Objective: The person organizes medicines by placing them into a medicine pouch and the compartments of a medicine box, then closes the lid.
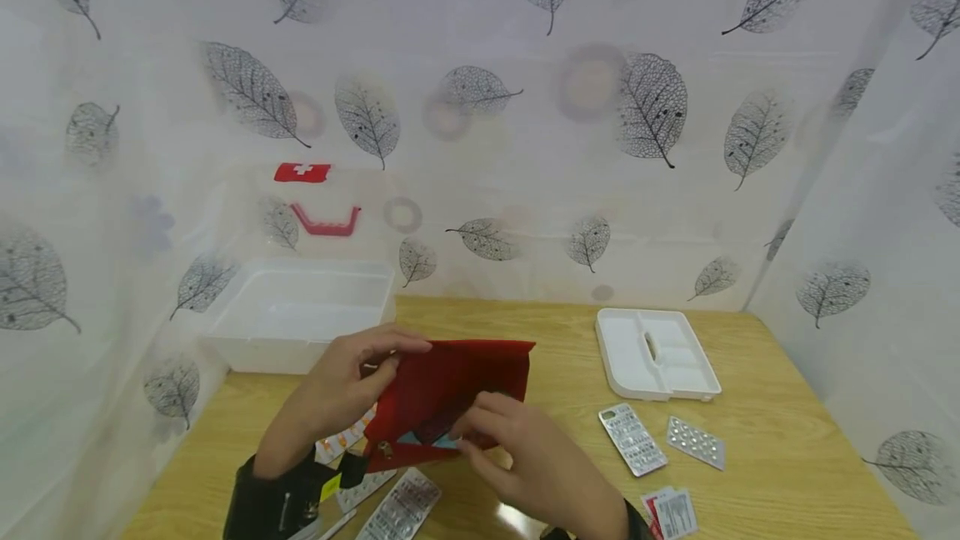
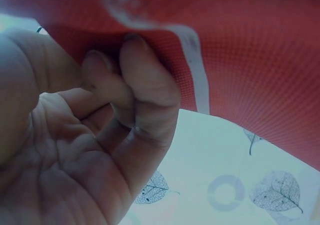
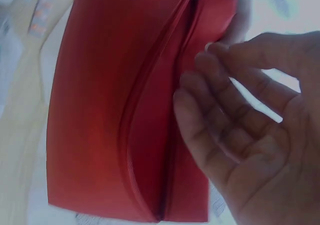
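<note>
A red zippered pouch (image 1: 465, 373) is held tilted up above the table, its mouth gaping toward me. My left hand (image 1: 352, 377) pinches its upper left edge between thumb and fingers; in the left wrist view bent fingertips (image 2: 135, 45) press on the red cloth beside a white stripe. My right hand (image 1: 517, 448) is at the pouch's mouth, fingers loosely bent and thumb near the index fingertip. Nothing shows between them in the right wrist view, where the fingertips (image 3: 182, 97) overlap the pouch beside the zipper. Something dark and something light blue (image 1: 446, 442) show inside the mouth.
A clear white box (image 1: 300, 357) stands back left, a divided white tray (image 1: 622, 369) back right. Blister packs (image 1: 633, 440) and small packets (image 1: 678, 515) lie at right. More blister packs (image 1: 401, 511) lie below the pouch. A leaf-printed curtain (image 1: 510, 182) encloses the table (image 1: 795, 440).
</note>
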Demonstrator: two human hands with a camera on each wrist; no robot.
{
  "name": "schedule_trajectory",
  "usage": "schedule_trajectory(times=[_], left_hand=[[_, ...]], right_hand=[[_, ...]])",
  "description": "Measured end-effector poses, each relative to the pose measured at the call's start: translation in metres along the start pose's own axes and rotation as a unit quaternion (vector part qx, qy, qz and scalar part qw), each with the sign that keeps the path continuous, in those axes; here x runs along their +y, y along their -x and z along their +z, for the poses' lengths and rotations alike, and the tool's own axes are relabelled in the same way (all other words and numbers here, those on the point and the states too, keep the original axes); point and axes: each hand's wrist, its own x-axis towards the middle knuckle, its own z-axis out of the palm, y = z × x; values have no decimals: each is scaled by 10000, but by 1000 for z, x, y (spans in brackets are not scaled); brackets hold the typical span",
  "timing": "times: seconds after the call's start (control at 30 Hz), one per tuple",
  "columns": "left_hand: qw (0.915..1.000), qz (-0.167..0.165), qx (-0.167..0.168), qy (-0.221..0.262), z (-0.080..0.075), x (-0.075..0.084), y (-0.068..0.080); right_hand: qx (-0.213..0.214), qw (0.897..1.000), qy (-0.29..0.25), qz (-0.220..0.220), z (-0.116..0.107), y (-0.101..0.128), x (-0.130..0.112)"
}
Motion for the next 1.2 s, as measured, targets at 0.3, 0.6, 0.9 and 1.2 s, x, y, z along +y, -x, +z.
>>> schedule_trajectory(times=[0.3, 0.6, 0.9, 1.2], left_hand=[[9989, -14, 465, -101, -6, 2, 1], [9989, -164, 440, -60, -6, 4, 3], [9987, -228, 437, -124, -6, 4, 2], [9984, -320, 440, -155, -5, 4, 2]], right_hand=[[-2170, 9753, -105, -403, 42, -8, -6], [-2370, 9389, 2216, -1146, 110, -6, 12], [-2883, 9443, 1516, -470, 119, -4, 16], [-2977, 9420, 1517, -307, 124, -12, 20]])
